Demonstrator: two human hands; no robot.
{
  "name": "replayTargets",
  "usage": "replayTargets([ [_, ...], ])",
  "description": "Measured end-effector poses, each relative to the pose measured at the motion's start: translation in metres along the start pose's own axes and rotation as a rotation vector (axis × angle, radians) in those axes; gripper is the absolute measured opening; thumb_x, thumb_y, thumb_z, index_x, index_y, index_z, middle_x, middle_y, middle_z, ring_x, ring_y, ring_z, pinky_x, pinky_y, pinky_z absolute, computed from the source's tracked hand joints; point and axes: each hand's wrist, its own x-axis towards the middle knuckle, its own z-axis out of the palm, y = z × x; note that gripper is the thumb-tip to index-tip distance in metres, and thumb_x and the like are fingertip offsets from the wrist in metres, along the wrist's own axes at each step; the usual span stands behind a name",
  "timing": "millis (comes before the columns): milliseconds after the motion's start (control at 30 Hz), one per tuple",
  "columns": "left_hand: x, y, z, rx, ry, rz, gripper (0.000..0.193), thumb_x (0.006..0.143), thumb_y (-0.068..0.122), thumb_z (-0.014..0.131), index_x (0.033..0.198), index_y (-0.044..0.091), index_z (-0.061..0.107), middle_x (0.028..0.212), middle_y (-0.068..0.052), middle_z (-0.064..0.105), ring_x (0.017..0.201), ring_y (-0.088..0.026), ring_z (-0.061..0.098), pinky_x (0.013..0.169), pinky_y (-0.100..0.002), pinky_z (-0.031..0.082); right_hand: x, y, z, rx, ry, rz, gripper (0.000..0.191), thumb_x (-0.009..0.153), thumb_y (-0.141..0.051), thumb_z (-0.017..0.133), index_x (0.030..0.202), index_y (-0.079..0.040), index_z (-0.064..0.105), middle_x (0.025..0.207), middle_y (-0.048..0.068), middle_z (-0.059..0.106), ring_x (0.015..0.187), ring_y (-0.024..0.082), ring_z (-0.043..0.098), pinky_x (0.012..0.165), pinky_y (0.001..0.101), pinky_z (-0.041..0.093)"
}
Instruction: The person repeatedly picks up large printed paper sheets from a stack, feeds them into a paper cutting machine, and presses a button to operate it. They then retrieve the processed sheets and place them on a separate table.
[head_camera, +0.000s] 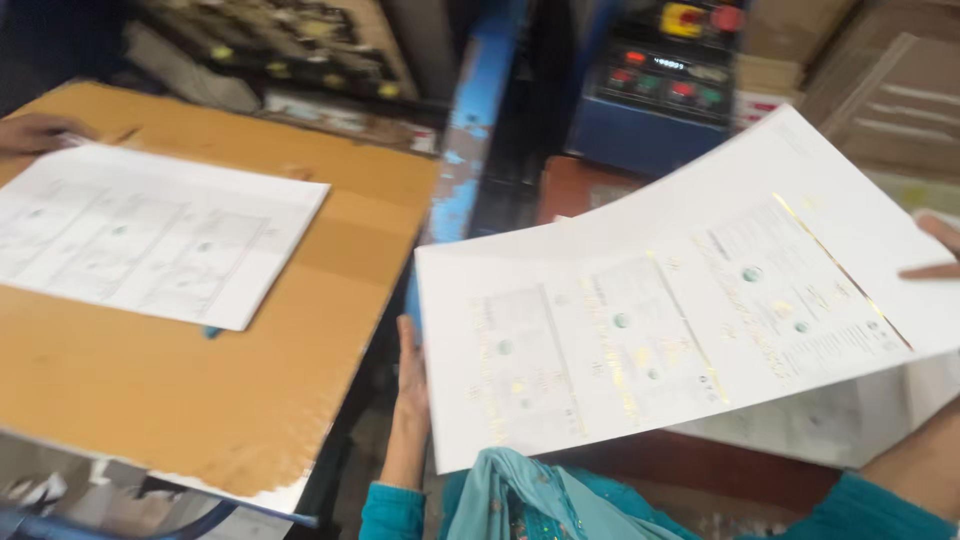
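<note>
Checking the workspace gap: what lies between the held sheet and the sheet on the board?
A blue machine rail and bare brown board, in the head view.

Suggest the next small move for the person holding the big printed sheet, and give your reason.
Probably swing the printed sheet leftward onto the stack of sheets on the brown board. Left hand and right hand hold it aloft by its edges, sagging.

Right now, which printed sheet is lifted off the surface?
The large white sheet with gold foil lines, held between the left hand and right hand. The other printed sheet lies flat on the brown board.
</note>
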Motion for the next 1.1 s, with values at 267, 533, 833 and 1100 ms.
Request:
replayTargets([
  [267, 0.104, -0.111, 0.083, 1.355, 0.165, -0.046, 0.063, 0.087, 0.035, 0.072, 0.134, -0.006, 0.059, 0.116, -0.026, 0.075, 0.096, -0.031, 0.078, 0.082, -0.039, 0.065, -0.257, 0.002, -0.035, 0.342, 0.561, 0.812, 0.035, 0.099, 0.007, 0.054, 0.134, 0.009, 0.061, 0.144, 0.013, 0.064, 0.133, 0.026, 0.057, 0.112, 0.0336, 0.046],
  [533, 0.06, -0.123, 0.1, 2.464, 0.104, 0.43, 0.135, 0.055, 0.047, 0.097, 0.151, -0.012, 0.023, 0.15, -0.037, 0.036, 0.13, -0.05, 0.049, 0.1, -0.052, 0.049, -0.203, 0.067, -0.053, 0.092, 0.365, 1.039, 0.074, 0.096, -0.011, 0.063, 0.163, -0.017, 0.032, 0.155, 0.019, 0.045, 0.138, 0.028, 0.051, 0.107, 0.0399, 0.046],
  [833, 0.004, -0.179, 0.068, 2.52, 0.269, 0.092, 0.12, 0.065, 0.011, 0.085, 0.159, 0.006, 0.012, 0.158, -0.041, 0.014, 0.114, -0.052, 0.059, 0.086, -0.05, 0.059, -0.044, 0.139, 0.012, -0.542, 0.218, 1.015, 0.049, 0.103, -0.035, 0.062, 0.15, -0.021, 0.056, 0.14, 0.022, 0.065, 0.128, 0.045, 0.059, 0.107, 0.0523, 0.049],
  [1100, 0.022, -0.179, 0.037, 2.481, 0.259, 0.247, 0.11, 0.068, -0.011, 0.068, 0.162, 0.007, 0.014, 0.16, -0.044, 0.007, 0.122, -0.055, 0.054, 0.085, -0.046, 0.06, -0.021, 0.107, 0.075, -0.932, 0.488, 0.877, 0.048, 0.104, -0.016, 0.05, 0.151, -0.006, 0.05, 0.158, 0.037, 0.032, 0.145, 0.055, 0.028, 0.11, 0.0757, 0.019],
])
